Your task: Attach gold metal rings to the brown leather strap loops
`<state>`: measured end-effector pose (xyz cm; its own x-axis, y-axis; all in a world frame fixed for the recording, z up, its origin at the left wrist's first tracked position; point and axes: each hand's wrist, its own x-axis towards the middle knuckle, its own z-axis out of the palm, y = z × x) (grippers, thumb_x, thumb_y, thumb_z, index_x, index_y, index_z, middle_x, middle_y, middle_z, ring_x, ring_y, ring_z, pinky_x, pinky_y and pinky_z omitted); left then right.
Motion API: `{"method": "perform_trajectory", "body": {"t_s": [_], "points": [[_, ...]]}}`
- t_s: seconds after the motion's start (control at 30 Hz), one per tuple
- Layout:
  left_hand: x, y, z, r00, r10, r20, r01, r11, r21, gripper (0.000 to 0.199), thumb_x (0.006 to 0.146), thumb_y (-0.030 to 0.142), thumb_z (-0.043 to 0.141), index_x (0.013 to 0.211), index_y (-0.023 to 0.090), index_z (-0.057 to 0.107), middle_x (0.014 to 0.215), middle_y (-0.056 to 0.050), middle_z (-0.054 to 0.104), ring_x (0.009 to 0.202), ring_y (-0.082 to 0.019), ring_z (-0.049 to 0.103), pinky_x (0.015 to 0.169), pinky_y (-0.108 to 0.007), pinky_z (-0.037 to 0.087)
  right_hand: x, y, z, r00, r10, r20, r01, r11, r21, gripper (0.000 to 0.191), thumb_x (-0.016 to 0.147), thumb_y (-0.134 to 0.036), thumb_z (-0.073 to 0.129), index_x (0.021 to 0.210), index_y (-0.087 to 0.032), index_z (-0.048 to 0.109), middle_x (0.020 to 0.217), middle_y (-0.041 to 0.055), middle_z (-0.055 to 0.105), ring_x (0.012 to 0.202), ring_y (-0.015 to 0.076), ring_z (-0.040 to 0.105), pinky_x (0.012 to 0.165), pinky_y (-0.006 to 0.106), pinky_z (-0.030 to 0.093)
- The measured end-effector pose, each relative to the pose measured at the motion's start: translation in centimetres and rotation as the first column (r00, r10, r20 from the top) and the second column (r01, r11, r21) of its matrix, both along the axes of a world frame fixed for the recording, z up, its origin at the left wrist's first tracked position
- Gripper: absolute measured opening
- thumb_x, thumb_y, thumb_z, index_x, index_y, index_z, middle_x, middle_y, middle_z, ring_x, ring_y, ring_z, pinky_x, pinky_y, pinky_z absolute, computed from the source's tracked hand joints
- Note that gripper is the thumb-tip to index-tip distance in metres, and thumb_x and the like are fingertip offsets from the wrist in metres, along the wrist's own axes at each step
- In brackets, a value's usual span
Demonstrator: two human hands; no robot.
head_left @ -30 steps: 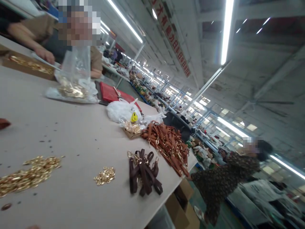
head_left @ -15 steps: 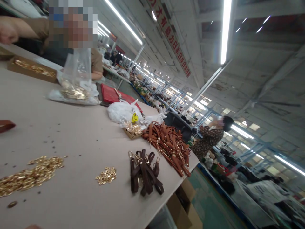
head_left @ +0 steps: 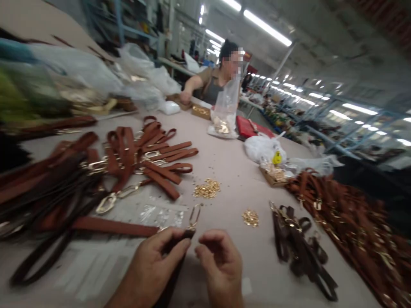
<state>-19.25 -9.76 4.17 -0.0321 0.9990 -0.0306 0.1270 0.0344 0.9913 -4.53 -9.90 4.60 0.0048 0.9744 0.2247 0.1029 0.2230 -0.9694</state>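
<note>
My left hand [head_left: 157, 267] pinches a dark brown leather strap [head_left: 171, 280] near its top end, thumb against forefinger. A gold clasp [head_left: 194, 215] sticks up from that end, beyond my fingers. Just to the right, my right hand [head_left: 221, 267] is curled into a pinch, apart from the strap; whatever its fingertips hold, if anything, is too small and blurred to make out. Ahead of my hands lies a pile of small gold metal pieces [head_left: 207, 188], with a smaller gold pile [head_left: 250, 217] farther right.
Brown straps with gold clasps [head_left: 128, 158] cover the left side. Dark straps [head_left: 298, 239] and a large brown strap heap [head_left: 356, 226] lie right. Across the table sits a person [head_left: 221, 77] behind a clear bag of gold parts [head_left: 223, 119]. A white bag [head_left: 265, 147] is nearby.
My view has swung left and down, bringing the left-hand straps and both my hands into sight. My left hand now shows with a dark strap in it.
</note>
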Motion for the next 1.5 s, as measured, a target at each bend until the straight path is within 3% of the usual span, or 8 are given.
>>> {"method": "perform_trajectory", "body": {"t_s": [0.13, 0.27, 0.43, 0.57, 0.7, 0.97, 1.2, 1.5], "points": [[-0.6, -0.7, 0.0, 0.995, -0.059, 0.083, 0.066, 0.993, -0.094, 0.015, 0.089, 0.032, 0.060, 0.089, 0.023, 0.071, 0.085, 0.002, 0.074, 0.084, -0.018, 0.067, 0.075, -0.024, 0.051, 0.9, 0.2, -1.0, 0.987, 0.039, 0.154, -0.076, 0.969, 0.236, 0.021, 0.085, -0.009, 0.064, 0.099, -0.025, 0.065, 0.089, -0.0005, 0.069, 0.085, 0.0128, 0.067, 0.079, 0.021, 0.055], [-0.3, -1.0, 0.3, 0.994, -0.065, 0.093, 0.070, 0.996, -0.048, 0.015, 0.089, 0.028, 0.058, 0.093, 0.023, 0.071, 0.088, 0.001, 0.074, 0.085, -0.017, 0.068, 0.076, -0.024, 0.051, 0.6, 0.1, -0.3, 0.934, 0.039, 0.356, -0.167, 0.927, 0.337, 0.029, 0.086, -0.003, 0.058, 0.105, -0.024, 0.064, 0.095, 0.0010, 0.071, 0.089, 0.0134, 0.068, 0.082, 0.022, 0.055], [-0.5, -1.2, 0.8, 0.999, -0.042, 0.011, 0.042, 0.999, -0.009, 0.016, 0.090, 0.023, 0.055, 0.096, 0.022, 0.071, 0.089, 0.001, 0.075, 0.085, -0.017, 0.068, 0.078, -0.026, 0.052, 0.1, 0.6, 0.3, 0.882, -0.001, 0.470, -0.243, 0.856, 0.457, 0.036, 0.086, 0.002, 0.053, 0.110, -0.024, 0.062, 0.093, 0.0029, 0.071, 0.087, 0.0145, 0.068, 0.079, 0.024, 0.055], [-0.5, -1.6, 1.3, 0.997, -0.030, -0.076, 0.034, 0.998, 0.051, 0.021, 0.089, 0.016, 0.054, 0.099, 0.023, 0.070, 0.093, 0.000, 0.074, 0.088, -0.017, 0.068, 0.080, -0.027, 0.051, 0.4, 1.0, 0.4, 0.852, -0.004, 0.523, -0.295, 0.822, 0.487, 0.035, 0.087, 0.001, 0.054, 0.112, -0.023, 0.060, 0.094, 0.0045, 0.071, 0.088, 0.0153, 0.068, 0.079, 0.026, 0.055], [-0.5, -1.9, 1.6, 0.994, -0.022, -0.108, 0.030, 0.997, 0.072, 0.024, 0.089, 0.013, 0.052, 0.099, 0.024, 0.071, 0.092, 0.000, 0.073, 0.086, -0.016, 0.068, 0.078, -0.026, 0.052, 0.7, 1.1, 0.7, 0.844, 0.029, 0.536, -0.295, 0.859, 0.418, 0.028, 0.088, -0.002, 0.057, 0.105, -0.024, 0.060, 0.090, 0.0018, 0.070, 0.084, 0.0142, 0.066, 0.075, 0.024, 0.054], [-0.3, -1.6, 2.1, 0.997, -0.065, 0.053, 0.064, 0.998, 0.015, 0.028, 0.090, 0.012, 0.052, 0.105, 0.025, 0.072, 0.092, 0.003, 0.075, 0.088, -0.013, 0.069, 0.080, -0.021, 0.052, 0.9, 0.7, -0.3, 0.923, 0.090, 0.374, -0.240, 0.894, 0.377, 0.024, 0.088, -0.002, 0.055, 0.097, -0.024, 0.057, 0.088, 0.0012, 0.066, 0.086, 0.0143, 0.065, 0.077, 0.026, 0.053], [-0.2, -2.1, 1.7, 0.997, -0.032, -0.076, 0.041, 0.992, 0.121, 0.028, 0.089, 0.009, 0.052, 0.102, 0.025, 0.071, 0.092, 0.002, 0.074, 0.086, -0.014, 0.068, 0.079, -0.023, 0.052, 0.5, 0.2, -1.9, 0.989, 0.078, 0.125, -0.115, 0.937, 0.330, 0.023, 0.087, -0.005, 0.060, 0.100, -0.023, 0.059, 0.091, 0.0038, 0.064, 0.090, 0.0169, 0.064, 0.076, 0.030, 0.056], [-0.3, -2.2, 1.0, 0.968, 0.041, -0.248, 0.063, 0.916, 0.396, 0.029, 0.089, 0.005, 0.049, 0.107, 0.021, 0.065, 0.092, -0.002, 0.072, 0.083, -0.014, 0.068, 0.076, -0.022, 0.052, -0.7, -0.4, -1.4, 0.993, -0.044, -0.111, 0.050, 0.998, 0.050, 0.019, 0.083, -0.020, 0.072, 0.097, -0.022, 0.060, 0.083, 0.0003, 0.065, 0.075, 0.0129, 0.066, 0.068, 0.023, 0.058]]}}
